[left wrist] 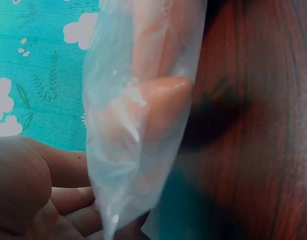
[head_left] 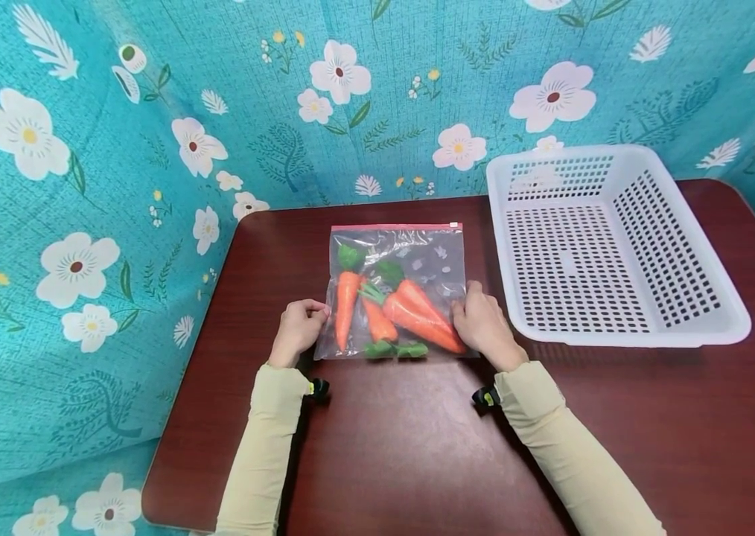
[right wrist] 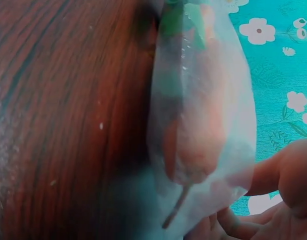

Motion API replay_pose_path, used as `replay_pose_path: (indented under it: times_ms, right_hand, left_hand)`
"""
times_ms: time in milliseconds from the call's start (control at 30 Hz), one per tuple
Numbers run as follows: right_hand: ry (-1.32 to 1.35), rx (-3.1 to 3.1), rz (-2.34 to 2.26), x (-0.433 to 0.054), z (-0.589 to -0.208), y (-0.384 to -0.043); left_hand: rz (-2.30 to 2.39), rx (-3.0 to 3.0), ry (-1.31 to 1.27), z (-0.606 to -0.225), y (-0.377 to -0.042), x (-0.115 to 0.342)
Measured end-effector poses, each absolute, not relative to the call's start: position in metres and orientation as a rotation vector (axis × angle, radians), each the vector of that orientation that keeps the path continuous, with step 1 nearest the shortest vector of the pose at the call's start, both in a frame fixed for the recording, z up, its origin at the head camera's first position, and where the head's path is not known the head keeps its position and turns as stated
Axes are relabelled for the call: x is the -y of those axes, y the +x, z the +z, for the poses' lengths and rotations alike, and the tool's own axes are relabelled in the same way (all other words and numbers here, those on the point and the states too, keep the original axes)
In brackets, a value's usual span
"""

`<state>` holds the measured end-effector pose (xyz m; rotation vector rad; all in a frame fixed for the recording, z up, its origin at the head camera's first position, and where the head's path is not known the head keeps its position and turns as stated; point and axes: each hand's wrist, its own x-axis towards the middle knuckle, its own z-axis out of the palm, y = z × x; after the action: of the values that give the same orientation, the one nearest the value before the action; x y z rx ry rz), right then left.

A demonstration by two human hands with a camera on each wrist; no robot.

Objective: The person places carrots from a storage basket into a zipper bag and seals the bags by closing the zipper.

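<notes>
A clear zip bag (head_left: 404, 246) with a red closure strip and a white slider lies between my two hands, strip at the far side. Several orange carrots (head_left: 347, 301) with green tops show through the plastic. My left hand (head_left: 299, 324) pinches the bag's left edge near its lower corner; in the left wrist view, the thumb (left wrist: 68, 167) is against the film. On the opposite edge my right hand (head_left: 482, 320) grips the bag, thumb (right wrist: 267, 177) on one side and curled fingers on the other. Part of the fingers is hidden behind the plastic in both wrist views.
To the right of the bag stands a white perforated plastic basket (head_left: 581, 275), close to my right hand. The dark red-brown table (head_left: 411, 454) reaches back to a turquoise floral cloth (head_left: 404, 149), which also hangs along the left side.
</notes>
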<state>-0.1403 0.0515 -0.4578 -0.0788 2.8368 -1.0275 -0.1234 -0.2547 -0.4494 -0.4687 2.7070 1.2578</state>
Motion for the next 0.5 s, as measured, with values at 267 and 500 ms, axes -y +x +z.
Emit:
replay_pose_path:
  times_ms: [267, 500]
  right_hand:
    - [-0.049, -2.854, -1.096, -0.0505, -0.4607, -0.143]
    - [-0.066, -2.908, -1.158, -0.0502, -0.4615, -0.1453]
  left_hand:
    - [1.212, -2.711, -0.485, -0.4462, -0.1216, 0.2543]
    - [1.173, -2.76, -0.459, -0.4429, -0.1208, 0.2523]
